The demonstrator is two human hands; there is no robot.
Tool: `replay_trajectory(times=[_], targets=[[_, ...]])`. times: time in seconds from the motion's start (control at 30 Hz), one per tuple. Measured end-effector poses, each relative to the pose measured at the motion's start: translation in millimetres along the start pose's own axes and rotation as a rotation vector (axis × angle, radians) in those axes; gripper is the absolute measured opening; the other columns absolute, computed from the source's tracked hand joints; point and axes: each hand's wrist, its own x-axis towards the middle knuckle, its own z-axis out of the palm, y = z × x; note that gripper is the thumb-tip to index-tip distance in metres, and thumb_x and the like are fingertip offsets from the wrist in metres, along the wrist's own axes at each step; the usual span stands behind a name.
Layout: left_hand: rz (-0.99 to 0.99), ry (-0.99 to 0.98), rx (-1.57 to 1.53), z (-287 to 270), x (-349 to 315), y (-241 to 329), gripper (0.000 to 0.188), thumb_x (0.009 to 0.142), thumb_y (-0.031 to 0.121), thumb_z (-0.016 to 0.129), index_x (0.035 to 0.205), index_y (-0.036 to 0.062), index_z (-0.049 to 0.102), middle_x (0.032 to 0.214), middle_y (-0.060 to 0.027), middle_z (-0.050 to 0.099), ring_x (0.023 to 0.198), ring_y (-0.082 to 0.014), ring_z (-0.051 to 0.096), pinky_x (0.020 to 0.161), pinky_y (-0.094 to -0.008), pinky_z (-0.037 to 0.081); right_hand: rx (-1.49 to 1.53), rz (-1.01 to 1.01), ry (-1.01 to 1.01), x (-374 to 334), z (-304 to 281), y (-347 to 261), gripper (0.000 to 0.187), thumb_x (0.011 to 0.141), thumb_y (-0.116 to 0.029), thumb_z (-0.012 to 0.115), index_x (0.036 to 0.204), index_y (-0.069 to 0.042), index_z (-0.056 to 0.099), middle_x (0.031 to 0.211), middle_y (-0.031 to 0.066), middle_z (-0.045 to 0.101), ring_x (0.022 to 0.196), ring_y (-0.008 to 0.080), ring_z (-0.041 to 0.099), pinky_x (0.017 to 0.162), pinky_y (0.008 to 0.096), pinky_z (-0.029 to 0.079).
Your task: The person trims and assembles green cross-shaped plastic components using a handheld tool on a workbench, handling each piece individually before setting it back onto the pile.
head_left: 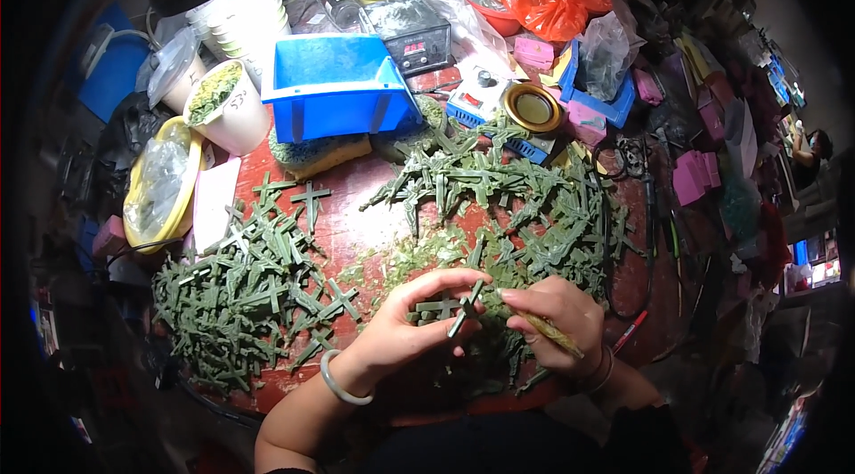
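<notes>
Near the front edge of the red table, my left hand (396, 327) pinches a small dark green cross (467, 308) between thumb and fingers. A pale bangle circles that wrist. Just to the right, my right hand (563, 314) is closed on a slim tool with a yellowish-brown handle (554, 334); its tip is hidden near the cross. A large heap of similar green crosses (254, 296) lies to the left of my hands. Rougher green crosses (552, 224) are piled behind and to the right. Light green shavings (423, 258) are scattered between the heaps.
A blue bin (334, 109) rests on a sponge (319, 156) at the back. Beside it are stacked white cups (245, 20), a box with a red display (419, 51), and a brass-rimmed dish (534, 109). Cables and a red pen (631, 331) lie to the right.
</notes>
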Motion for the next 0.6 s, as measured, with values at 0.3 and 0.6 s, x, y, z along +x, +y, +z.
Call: replay_trajectory(times=[0.3,0.6], targets=[[-0.217,-0.003,-0.309,2.7,-2.0,4.2,0.056,0.089,0.002,0.068,0.141,0.0068,0.047,0.107,-0.0059,0.064,0.088,-0.01,0.062,0.065,-0.0223,0.054,-0.027,0.041,0.028,1.4,0.7,-0.3,0.022,0.086,-0.009,0.071,0.106,0.001,0.067,0.09,0.0133,0.069,0.07,0.0239,0.064,0.062,0.0315,0.051],[-0.174,-0.003,-0.18,5.2,0.4,1.6,0.055,0.091,0.004,0.066,0.142,0.0083,0.047,0.108,-0.0044,0.064,0.089,-0.0089,0.062,0.068,-0.0223,0.055,0.204,-0.042,-0.077,1.7,7.8,-4.5,0.032,0.084,-0.006,0.074,0.115,0.0,0.066,0.082,0.0069,0.064,0.068,0.0219,0.062,0.062,0.0319,0.051]])
